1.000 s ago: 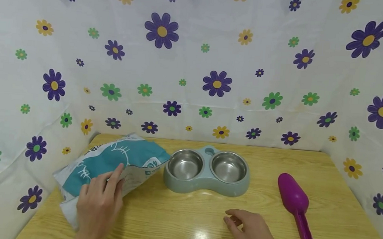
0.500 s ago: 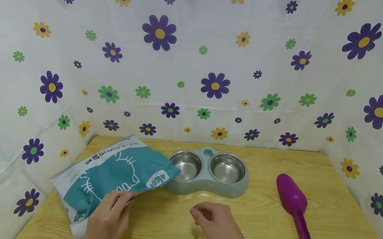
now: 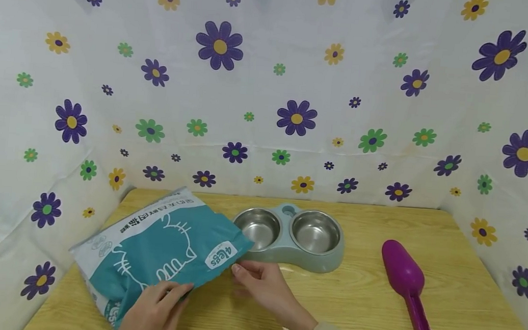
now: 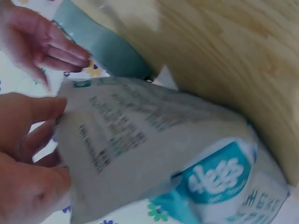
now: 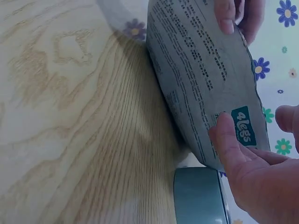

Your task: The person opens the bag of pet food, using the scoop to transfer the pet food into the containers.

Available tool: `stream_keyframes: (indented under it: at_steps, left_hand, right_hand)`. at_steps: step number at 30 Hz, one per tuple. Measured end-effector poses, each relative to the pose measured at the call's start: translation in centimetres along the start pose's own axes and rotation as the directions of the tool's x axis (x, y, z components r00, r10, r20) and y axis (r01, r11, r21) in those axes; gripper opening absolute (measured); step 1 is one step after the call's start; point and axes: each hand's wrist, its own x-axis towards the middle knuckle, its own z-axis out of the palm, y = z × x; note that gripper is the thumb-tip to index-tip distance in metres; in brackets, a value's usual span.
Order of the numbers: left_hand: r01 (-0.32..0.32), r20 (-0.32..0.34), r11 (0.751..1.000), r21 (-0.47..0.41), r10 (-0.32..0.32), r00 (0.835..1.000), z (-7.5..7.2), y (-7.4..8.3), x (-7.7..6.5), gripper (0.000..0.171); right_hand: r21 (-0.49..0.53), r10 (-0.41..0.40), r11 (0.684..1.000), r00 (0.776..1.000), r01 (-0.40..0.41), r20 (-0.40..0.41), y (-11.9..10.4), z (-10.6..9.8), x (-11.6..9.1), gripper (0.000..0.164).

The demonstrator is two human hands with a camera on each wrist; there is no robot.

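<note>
A teal and white bag (image 3: 167,240) printed with a cat outline and a "4legs" label lies slanted on the left side of the table. My left hand (image 3: 155,308) pinches its near edge, thumb on one face and fingers on the other; the edge also shows in the left wrist view, gripped by the left hand (image 4: 32,154). At the bag's right corner is my right hand (image 3: 266,288), its fingers partly behind the corner. In the right wrist view the right hand (image 5: 261,172) has thumb and fingers apart, the fingers near or against the bag's grey printed back (image 5: 191,70).
Just beyond the bag's corner stands a grey-green double pet bowl (image 3: 280,255) with two steel bowls; the corner overlaps its left side. A purple scoop (image 3: 405,277) lies on the wooden table (image 3: 364,315) at the right. Flowered cloth (image 3: 260,83) surrounds the back and sides.
My right hand has moved left from the table's middle to the bag's corner. The bag's near edge has swung toward me and flattened, showing more of its front, with the left hand on it.
</note>
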Motion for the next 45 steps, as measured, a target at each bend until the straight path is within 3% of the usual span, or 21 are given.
stream_keyframes:
  at_steps: [1,2,4,5,11,16,20,22,24,25,27,30,31,32,33,35,41,45]
  left_hand:
    - [0.009,0.024,1.000,0.004,-0.009,1.000,-0.1,0.0,-0.1,0.010]
    - [0.017,0.047,1.000,0.006,-0.017,0.999,-0.2,-0.1,-0.3,0.013]
    - [0.038,0.078,0.999,0.009,-0.039,0.996,-0.3,-0.2,-0.4,0.040]
    - [0.043,0.081,0.999,0.008,-0.044,0.996,-0.3,-0.2,-0.4,0.039]
    - [0.038,0.024,0.999,0.002,-0.038,0.999,-0.3,-0.6,-0.2,0.027]
    - [0.061,-0.013,0.998,0.005,-0.061,0.998,-0.3,-0.8,1.3,0.035]
    - [0.138,0.010,0.989,-0.055,-0.138,0.990,-0.1,-0.7,2.6,0.031]
    - [0.220,0.094,0.969,-0.111,-0.210,0.973,-0.3,-0.6,3.1,0.026]
    - [0.329,0.223,0.930,-0.162,-0.291,0.931,-0.8,-0.5,3.6,0.024]
    - [0.391,0.301,0.904,-0.173,-0.330,0.895,-1.1,-0.6,3.9,0.024]
    - [0.502,0.461,0.849,-0.166,-0.383,0.801,-1.9,-0.9,4.3,0.025]
    - [0.584,0.611,0.803,-0.117,-0.406,0.680,-2.8,-1.5,4.8,0.025]
    - [0.599,0.641,0.793,-0.109,-0.405,0.652,-3.0,-1.7,5.0,0.026]
    - [0.602,0.657,0.791,-0.111,-0.396,0.642,-3.0,-2.0,5.2,0.027]
    - [0.604,0.663,0.788,-0.117,-0.391,0.638,-3.0,-2.2,5.5,0.028]
    - [0.593,0.660,0.793,-0.137,-0.374,0.652,-2.9,-2.6,6.0,0.032]
    - [0.484,0.642,0.851,-0.201,-0.259,0.721,-2.1,-3.7,7.1,0.042]
    - [0.475,0.655,0.851,-0.223,-0.230,0.720,-1.3,-4.3,7.0,0.046]
  right_hand:
    - [0.009,0.001,1.000,1.000,-0.001,0.002,0.0,0.2,0.3,0.044]
    - [0.020,0.001,1.000,1.000,-0.001,0.007,0.0,0.3,0.5,0.042]
    - [0.033,-0.004,0.999,1.000,0.004,0.012,-0.1,0.7,1.1,0.041]
    - [0.038,-0.008,0.999,1.000,0.008,0.014,-0.1,0.8,1.3,0.040]
    - [0.046,-0.043,0.998,0.999,0.043,0.003,-0.2,1.6,3.0,0.035]
    - [-0.001,-0.055,0.999,0.998,0.055,-0.036,-0.5,1.7,5.1,0.034]
    - [-0.028,-0.038,0.999,0.998,0.037,-0.051,-0.8,1.5,6.6,0.036]
    - [-0.032,-0.028,0.999,0.999,0.027,-0.040,-0.9,1.3,7.1,0.036]
    - [-0.033,-0.029,0.999,0.999,0.028,-0.021,-0.9,1.1,7.2,0.037]
    - [-0.025,-0.028,0.999,1.000,0.027,-0.009,-0.9,1.0,7.2,0.037]
    - [-0.026,-0.021,0.999,1.000,0.021,0.014,-0.8,0.8,6.8,0.037]
    - [-0.018,0.011,1.000,0.999,-0.010,0.053,-0.6,0.9,5.9,0.036]
    - [-0.009,0.028,1.000,0.998,-0.027,0.064,-0.5,0.9,5.6,0.035]
    - [-0.007,0.044,0.999,0.996,-0.044,0.075,-0.5,1.0,5.2,0.035]
    - [0.000,0.055,0.998,0.995,-0.056,0.084,-0.4,1.1,5.0,0.035]
    - [0.008,0.071,0.997,0.993,-0.072,0.092,-0.5,1.4,4.8,0.034]
    - [0.038,0.051,0.998,0.998,-0.052,0.036,-0.9,2.0,5.2,0.034]
    - [0.070,0.046,0.996,0.999,-0.047,0.013,-0.6,2.3,5.8,0.032]
